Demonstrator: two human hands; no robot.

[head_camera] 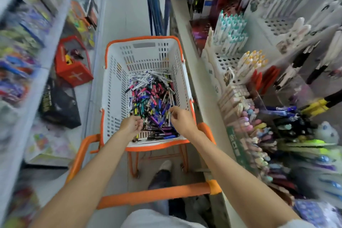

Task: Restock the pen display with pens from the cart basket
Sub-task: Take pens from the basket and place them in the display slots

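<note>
A white cart basket [112, 87] with an orange rim sits in the aisle in front of me. A heap of mixed pens [151, 96] in blue, purple, black and white covers its floor. My left hand [130, 125] is over the near left part of the heap, fingers curled round a few dark pens. My right hand [182, 119] is at the near right, its fingertips pinching a pale pen in the pile. The pen display [259, 109] stands on the shelf to my right, with rows of upright pens and white perforated holders.
The orange cart handle [153, 195] crosses in front of my legs. A shelf [22, 57] of blurred colourful goods lines the left side. A red box [73, 69] and a black bag [59, 107] lie on the floor to the left. Blue poles [155, 5] lean beyond the basket.
</note>
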